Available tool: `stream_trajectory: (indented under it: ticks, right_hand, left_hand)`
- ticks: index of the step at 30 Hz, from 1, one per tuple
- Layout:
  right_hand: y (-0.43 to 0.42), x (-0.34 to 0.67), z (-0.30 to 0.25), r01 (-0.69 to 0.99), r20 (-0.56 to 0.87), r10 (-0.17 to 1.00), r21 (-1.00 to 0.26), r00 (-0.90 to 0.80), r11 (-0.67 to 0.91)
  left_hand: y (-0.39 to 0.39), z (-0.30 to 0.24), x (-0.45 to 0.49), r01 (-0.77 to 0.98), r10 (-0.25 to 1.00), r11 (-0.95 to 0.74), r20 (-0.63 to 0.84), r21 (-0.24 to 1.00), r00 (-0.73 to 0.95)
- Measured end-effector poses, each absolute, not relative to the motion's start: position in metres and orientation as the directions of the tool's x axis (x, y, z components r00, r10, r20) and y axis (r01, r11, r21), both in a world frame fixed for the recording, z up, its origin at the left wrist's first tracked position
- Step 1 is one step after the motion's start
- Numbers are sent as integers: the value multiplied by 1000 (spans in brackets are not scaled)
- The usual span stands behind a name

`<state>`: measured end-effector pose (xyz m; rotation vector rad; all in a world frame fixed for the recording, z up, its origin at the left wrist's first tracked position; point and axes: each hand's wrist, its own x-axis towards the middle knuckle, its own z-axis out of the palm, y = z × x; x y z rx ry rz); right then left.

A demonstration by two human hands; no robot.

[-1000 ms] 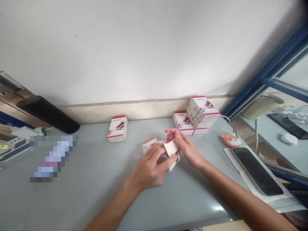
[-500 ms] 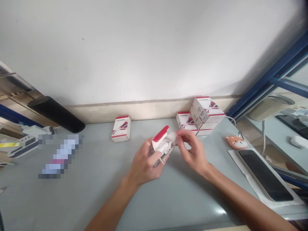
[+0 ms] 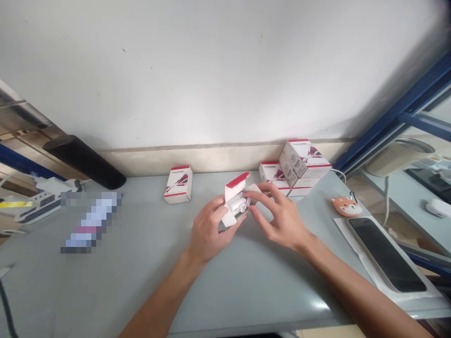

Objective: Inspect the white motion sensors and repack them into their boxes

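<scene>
Our open white box (image 3: 235,199) sits in our left hand (image 3: 209,230), gripped firmly just above the table (image 3: 246,300), its red-edged flap raised and a white part (image 3: 239,205) showing inside. Our right hand (image 3: 278,216) stays loose, fingers spread against the box's side. Stacked boxes (image 3: 299,169) stand just beyond, a lone box (image 3: 178,184) to the left, and a toy (image 3: 346,206) and phone (image 3: 385,253) to the right.

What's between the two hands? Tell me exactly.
The head view shows an open white-and-red cardboard box between the left hand and the right hand, with a white item inside it.
</scene>
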<state>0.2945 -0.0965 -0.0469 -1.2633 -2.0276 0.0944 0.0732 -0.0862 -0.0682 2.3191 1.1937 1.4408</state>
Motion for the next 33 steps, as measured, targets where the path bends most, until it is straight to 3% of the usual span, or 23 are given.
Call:
stream_trajectory:
  ticks: [4,7,10,13,16,19,24,28,31,33]
  right_hand:
    - [-93,299,-49,753,582,764,-361,-280,551]
    - [-90,302,-48,642,565,777,-493,-276,587]
    - [-88,303,-46,511,558,797,-627,-232,588]
    - [-86,302,-47,453,545,810,-679,-217,578]
    - [-85,300,-49,471,623,766,-633,-160,614]
    - [-78,306,-52,578,707,706,-591,36,563]
    - [-59,333,-60,871,562,799,-480,213,105]
    - [-54,342,-63,942,379,893,-312,241,-121]
    - [-60,335,-58,953,396,886,-270,241,-138]
    - [-68,326,-52,952,514,839,-305,178,-16]
  left_hand:
    - [-84,-73,74,564,653,-674,742,477,152]
    - [-83,-71,76,584,516,-740,839,333,174]
    - [-82,-65,77,640,496,-724,840,258,222]
    - [-82,-62,77,651,465,-730,850,208,250]
    - [-82,-63,77,656,460,-726,856,209,237]
    - [-85,-64,78,687,537,-671,822,279,189]
    - [-90,-61,80,700,611,-620,778,355,147]
    - [-90,-60,80,708,630,-603,763,366,142]
    - [-89,-61,80,704,603,-623,782,340,156]
    - [-87,-62,81,695,552,-654,816,299,169]
